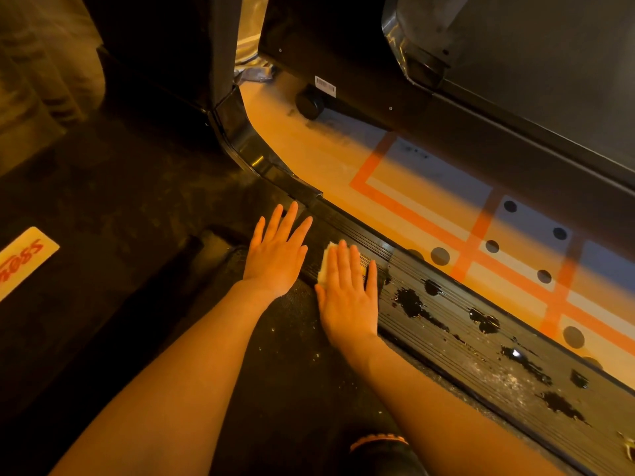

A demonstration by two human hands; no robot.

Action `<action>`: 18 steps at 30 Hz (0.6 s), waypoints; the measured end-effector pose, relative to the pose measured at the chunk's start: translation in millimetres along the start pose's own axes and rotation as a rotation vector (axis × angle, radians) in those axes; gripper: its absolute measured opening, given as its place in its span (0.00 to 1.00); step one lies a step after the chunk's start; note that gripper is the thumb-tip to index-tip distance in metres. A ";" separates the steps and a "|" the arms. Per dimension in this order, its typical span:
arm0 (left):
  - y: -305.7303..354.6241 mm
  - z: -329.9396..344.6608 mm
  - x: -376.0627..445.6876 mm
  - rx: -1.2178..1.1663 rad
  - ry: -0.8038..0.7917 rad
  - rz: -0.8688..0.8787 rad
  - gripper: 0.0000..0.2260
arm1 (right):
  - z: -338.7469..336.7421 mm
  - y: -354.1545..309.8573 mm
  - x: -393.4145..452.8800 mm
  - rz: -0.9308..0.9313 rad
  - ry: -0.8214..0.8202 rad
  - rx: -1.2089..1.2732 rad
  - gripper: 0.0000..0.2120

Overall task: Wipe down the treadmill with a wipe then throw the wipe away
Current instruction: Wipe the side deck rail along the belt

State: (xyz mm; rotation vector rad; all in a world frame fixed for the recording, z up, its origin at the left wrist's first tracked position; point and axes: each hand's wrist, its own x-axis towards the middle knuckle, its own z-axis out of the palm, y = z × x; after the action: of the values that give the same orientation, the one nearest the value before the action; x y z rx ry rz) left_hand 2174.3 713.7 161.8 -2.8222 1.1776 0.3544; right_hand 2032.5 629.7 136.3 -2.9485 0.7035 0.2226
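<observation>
Step in hand: wiping the ribbed side rail (pixel 474 341) of the treadmill, near its front end where the rail is meeting the glossy black upright base (pixel 247 146).
Right hand (pixel 347 297): lying flat with fingers straight, palm pressing the wipe (pixel 324 261) down onto the rail; no curled grip, just flat pressure.
Wipe: pale, folded small, mostly hidden under the right fingers, only its left edge peeking out at the inner edge of the rail.
Left hand (pixel 276 252): open, fingers spread, resting flat on the dark belt (pixel 137 235) just beside the rail, holding nothing, probably bracing.
Rail condition: dark wet-looking blotches (pixel 410 302) and pale specks scattered along the stretch to the right of the wipe, so likely much wiping remaining.
Progress: judging early to middle; rail unfinished, disposal not yet started, no bin showing.
Risk 1: wipe slipping out from under flat fingers on a hard stroke, since nothing is pinching it.
Risk 2: smearing the blotches along the grooves rather than lifting them, with so small a wipe.
Risk 3: crumbs getting pushed off the rail onto the patterned floor (pixel 429 207) or the belt.
Risk 4: left hand sliding if the belt is shifting under weight.
</observation>
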 end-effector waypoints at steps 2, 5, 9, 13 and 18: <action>-1.7 -1.3 0.4 0.002 -0.010 0.006 0.26 | -3.0 -1.1 3.6 -0.018 -0.020 0.008 0.31; -1.1 -2.6 0.1 -0.005 -0.027 0.005 0.27 | -3.3 8.0 -4.3 -0.026 -0.017 -0.020 0.30; 1.4 -5.7 0.5 -0.042 -0.048 -0.002 0.26 | -0.3 34.3 -29.8 0.020 -0.033 -0.011 0.31; 6.7 -4.4 0.3 -0.063 -0.025 -0.024 0.26 | -7.8 56.9 -35.7 0.033 -0.060 -0.013 0.31; 25.1 -2.2 3.0 -0.071 0.033 0.050 0.26 | -20.7 76.8 5.8 0.196 -0.067 0.040 0.30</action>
State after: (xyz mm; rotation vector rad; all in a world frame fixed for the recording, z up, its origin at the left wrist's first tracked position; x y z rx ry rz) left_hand 2159.0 693.6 163.9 -2.8739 1.2689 0.3607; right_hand 2005.1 556.2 150.8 -2.8190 0.9760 0.3168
